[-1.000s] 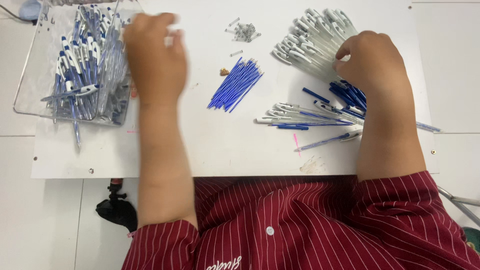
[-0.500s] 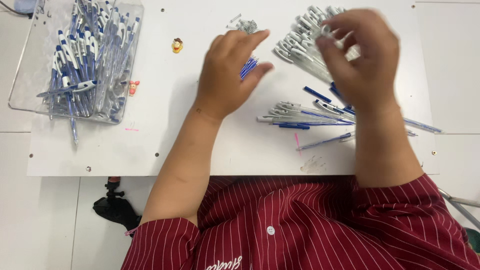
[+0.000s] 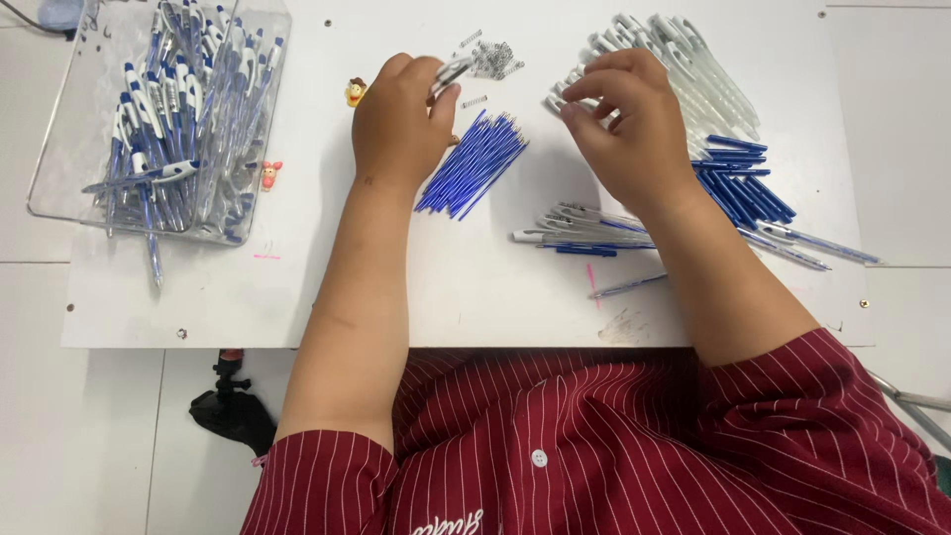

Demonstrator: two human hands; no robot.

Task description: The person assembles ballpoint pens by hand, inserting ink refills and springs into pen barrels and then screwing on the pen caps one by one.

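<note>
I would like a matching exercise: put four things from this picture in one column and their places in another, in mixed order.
1. clear plastic box of assembled pens
2. bundle of thin blue refills
3. heap of small metal springs
4. pile of dark blue pen parts

A. far edge, centre
B. left side
C. between the hands
D. right of the right wrist

Pairs: 1-B, 2-C, 3-A, 4-D

Small pale pen part (image 3: pixel 451 71), pinched at the fingertips of the left hand (image 3: pixel 401 124), upper centre of frame, tilted just above the table. Heap of clear-white pen barrels (image 3: pixel 684 74), upper right, fanned diagonally; the right hand (image 3: pixel 634 134) rests on its lower-left edge.
</note>
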